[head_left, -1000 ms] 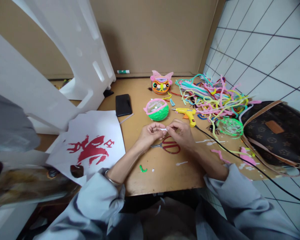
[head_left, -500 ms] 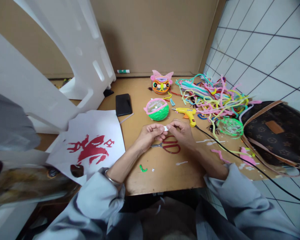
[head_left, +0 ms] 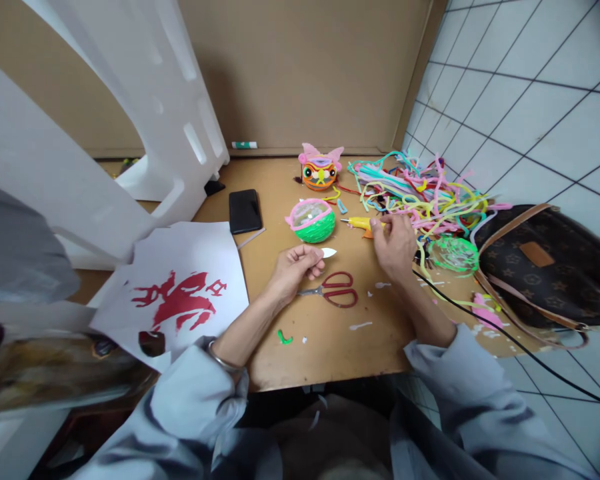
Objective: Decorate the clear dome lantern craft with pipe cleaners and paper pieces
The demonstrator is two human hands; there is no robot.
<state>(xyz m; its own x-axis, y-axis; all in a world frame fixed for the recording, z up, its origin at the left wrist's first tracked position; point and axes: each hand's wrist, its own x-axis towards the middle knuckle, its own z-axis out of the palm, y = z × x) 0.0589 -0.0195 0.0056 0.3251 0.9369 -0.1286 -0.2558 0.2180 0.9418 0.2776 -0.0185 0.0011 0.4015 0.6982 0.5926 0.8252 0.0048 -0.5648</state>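
Note:
Between thumb and fingers, my left hand (head_left: 296, 268) pinches a small white leaf-shaped piece (head_left: 329, 253), its pointed end facing right. My right hand (head_left: 396, 247) is closed around the handle of a yellow glue gun (head_left: 359, 223), which lies with its nozzle to the left; the hand hides most of the grip. Just beyond my left hand sits a green round craft shell (head_left: 316, 232) with a pink rim. Red-handled scissors (head_left: 322, 291) rest on the table between my forearms. Farther back stands a finished-looking orange lion-head figure (head_left: 320, 175) with pink ears.
A tangle of coloured fuzzy stems (head_left: 420, 187) fills the back right, near a green netted piece (head_left: 454, 255) and a brown handbag (head_left: 555, 267). The black cable (head_left: 480, 320) trails right. On the left are a black phone-like slab (head_left: 245, 211) and red-marked paper (head_left: 220, 253).
My right hand has let go of the white piece and moved right onto the glue gun. My left hand keeps the white piece, and the scissors are now uncovered.

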